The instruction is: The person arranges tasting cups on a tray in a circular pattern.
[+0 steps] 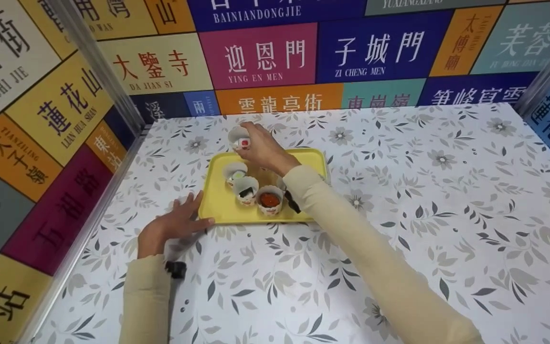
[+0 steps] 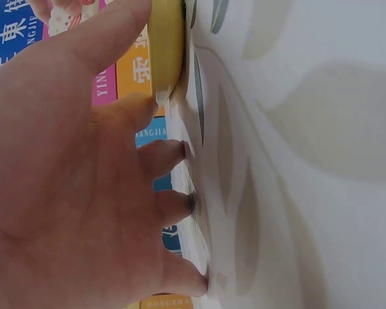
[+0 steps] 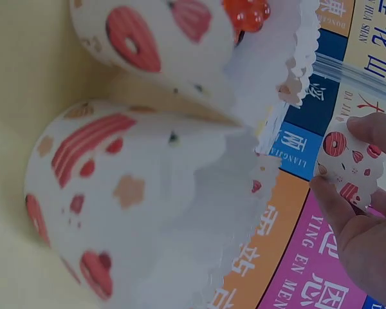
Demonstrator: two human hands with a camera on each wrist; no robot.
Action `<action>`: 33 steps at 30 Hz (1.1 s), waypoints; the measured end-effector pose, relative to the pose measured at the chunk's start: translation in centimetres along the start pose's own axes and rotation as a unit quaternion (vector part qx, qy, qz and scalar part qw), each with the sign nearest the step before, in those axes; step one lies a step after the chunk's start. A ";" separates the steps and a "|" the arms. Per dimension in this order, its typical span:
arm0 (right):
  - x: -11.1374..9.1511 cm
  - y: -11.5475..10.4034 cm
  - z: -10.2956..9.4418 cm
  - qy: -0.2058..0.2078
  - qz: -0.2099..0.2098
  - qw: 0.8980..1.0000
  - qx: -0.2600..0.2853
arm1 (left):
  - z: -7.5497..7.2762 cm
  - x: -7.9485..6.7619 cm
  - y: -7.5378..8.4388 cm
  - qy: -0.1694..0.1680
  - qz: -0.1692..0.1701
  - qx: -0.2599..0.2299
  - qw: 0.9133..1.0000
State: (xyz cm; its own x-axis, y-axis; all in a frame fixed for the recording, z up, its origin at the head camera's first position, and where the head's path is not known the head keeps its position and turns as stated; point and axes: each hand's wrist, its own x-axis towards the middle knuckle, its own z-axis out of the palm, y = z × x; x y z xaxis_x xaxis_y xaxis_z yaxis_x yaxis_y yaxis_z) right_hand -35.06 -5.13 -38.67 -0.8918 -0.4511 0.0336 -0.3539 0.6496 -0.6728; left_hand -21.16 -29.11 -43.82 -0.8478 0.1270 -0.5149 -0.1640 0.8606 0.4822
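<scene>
My right hand grips a small paper cup over the far left edge of the yellow tray. Something white and red shows inside that cup; the right wrist view has its dessert-printed side between thumb and fingers. At the tray's near left corner rests my left hand, thumb and index finger touching the rim, the other fingertips on the tablecloth. On the tray stand a cup with pale green contents, one with black and white contents and one with red-orange beads.
Another printed paper cup stands close in the right wrist view, beside the red-bead cup; my right arm partly hides that part of the tray from above. A white floral tablecloth surrounds the tray. Colourful lettered panels rise at the back and left.
</scene>
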 end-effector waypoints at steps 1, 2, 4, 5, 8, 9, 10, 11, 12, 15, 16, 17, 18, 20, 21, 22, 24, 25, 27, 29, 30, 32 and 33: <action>0.1 -0.1 0.2 0.003 -0.001 1.000 0.000 | 0.0 0.0 0.0 0.000 -0.001 0.002 1.000; 0.1 -0.1 0.3 0.005 0.000 1.000 0.000 | 0.0 -0.1 0.0 -0.001 -0.001 0.004 1.000; 0.2 -0.2 0.6 0.005 0.008 1.000 0.004 | 0.0 -0.1 0.0 -0.001 -0.006 0.002 1.000; 0.2 -0.2 0.8 0.005 0.011 1.000 0.004 | 0.0 -0.1 0.0 -0.001 -0.007 0.001 1.000; 0.2 -0.2 1.1 0.000 0.015 1.000 0.004 | -0.1 -0.1 0.0 0.000 -0.008 0.000 1.000; 0.2 -0.2 1.2 -0.001 0.015 1.000 0.003 | -0.1 -0.1 0.0 0.000 -0.008 0.000 1.000; 0.1 -0.2 1.3 -0.001 0.013 1.000 0.003 | -0.1 -0.2 0.0 0.000 -0.007 0.001 1.000; 0.1 -0.2 1.4 -0.001 0.012 1.000 0.000 | -0.1 -0.2 0.0 0.000 -0.007 0.002 1.000; 0.0 -0.1 1.4 0.000 0.011 1.000 0.000 | -0.1 -0.2 0.0 0.000 -0.009 0.001 1.000; -0.1 0.1 1.7 0.001 0.012 1.000 0.000 | -0.1 -0.2 0.0 0.000 -0.010 0.000 1.000; -0.1 0.2 1.8 0.001 0.013 1.000 -0.002 | -0.1 -0.2 0.1 0.001 -0.010 -0.001 1.000; -0.2 0.3 1.8 0.002 0.013 1.000 -0.003 | -0.1 -0.2 0.1 0.001 -0.011 -0.003 1.000; -0.2 0.4 1.9 0.004 0.013 1.000 -0.004 | -0.1 -0.3 0.2 0.000 -0.012 -0.005 1.000; -0.2 0.5 1.9 0.007 0.013 1.000 -0.005 | -0.1 -0.3 0.2 0.000 -0.012 -0.006 1.000; -0.2 0.6 1.9 0.008 0.016 1.000 -0.001 | 0.0 -0.3 0.2 0.000 -0.013 -0.008 1.000; -0.2 0.6 1.9 0.009 0.019 1.000 0.003 | 0.0 -0.2 0.2 -0.001 -0.014 -0.009 1.000; -0.2 0.8 1.9 0.009 0.026 1.000 0.014 | 0.0 -0.2 0.2 0.000 -0.016 -0.010 1.000; -0.2 0.8 2.0 0.010 0.027 0.999 0.017 | 0.0 -0.2 0.2 0.000 -0.015 -0.010 1.000; -0.2 1.0 2.0 0.011 0.026 1.000 0.014 | 0.0 -0.2 0.1 0.001 -0.011 -0.007 1.000; -0.2 1.1 2.1 0.012 0.020 1.000 0.000 | 0.0 -0.2 0.1 0.002 -0.007 -0.003 1.000; -0.2 1.2 2.2 0.012 0.016 1.000 -0.008 | 0.0 -0.2 0.1 0.003 -0.005 -0.001 1.000; -0.1 1.3 2.3 0.008 0.017 1.000 -0.019 | 0.0 -0.2 0.1 0.003 -0.003 -0.004 1.000; -0.1 1.3 2.3 0.006 0.020 1.000 -0.023 | 0.0 -0.2 0.1 0.003 -0.007 -0.008 1.000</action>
State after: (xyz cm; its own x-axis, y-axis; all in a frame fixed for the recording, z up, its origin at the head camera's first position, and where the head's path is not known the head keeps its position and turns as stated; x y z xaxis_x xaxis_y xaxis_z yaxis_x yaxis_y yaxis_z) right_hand -34.77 -5.68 -41.27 -0.9088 -0.4170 0.0164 -0.3301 0.6942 -0.6396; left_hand -21.00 -29.05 -43.72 -0.8487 0.1122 -0.5169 -0.1831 0.8544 0.4862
